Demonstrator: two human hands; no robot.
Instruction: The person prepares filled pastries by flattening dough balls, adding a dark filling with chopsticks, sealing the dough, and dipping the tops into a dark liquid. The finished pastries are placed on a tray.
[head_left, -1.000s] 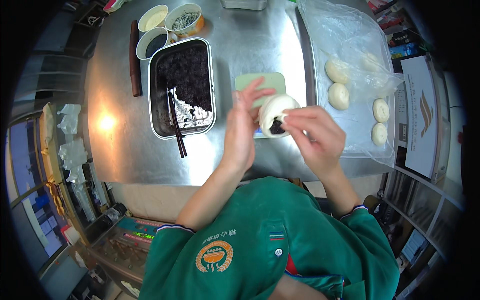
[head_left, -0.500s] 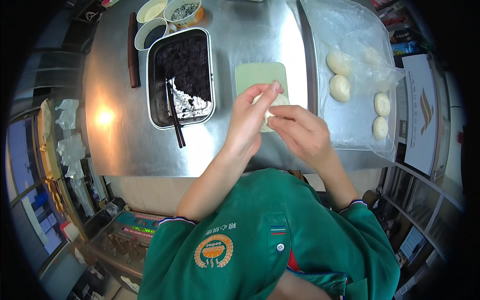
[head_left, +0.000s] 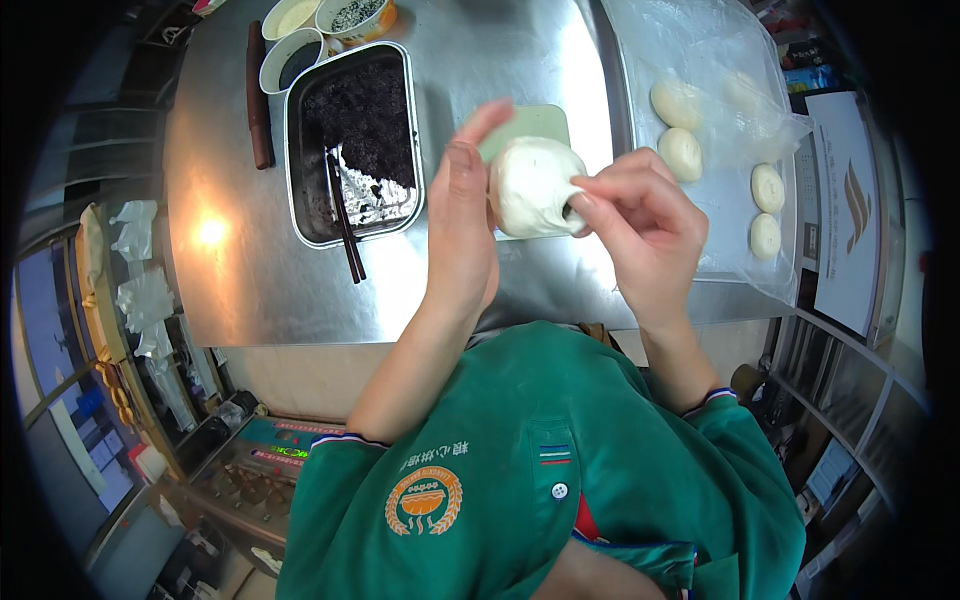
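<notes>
A white dough ball (head_left: 535, 180) is up between my hands, over the pale green board (head_left: 552, 120). My left hand (head_left: 462, 215) cradles its left side, thumb and a blurred finger standing away from it; the other fingers are largely hidden. At the dough's right edge, my right hand (head_left: 650, 215) pinches a gathered fold with thumb and fingertips. Beside this pinch a small dark gap shows in the dough.
Left of my hands is a metal tray (head_left: 290, 170) of dark filling, with dark chopsticks (head_left: 345, 225) in it. Bowls (head_left: 292, 60) and a rolling pin (head_left: 258, 95) lie beyond. On the right, dough balls (head_left: 680, 155) sit on and under plastic sheeting (head_left: 715, 215).
The dough has turned and now shows its broad, rounded side. My left thumb has come off it, and my right hand has moved right, with its pinch now at the dough's right edge.
</notes>
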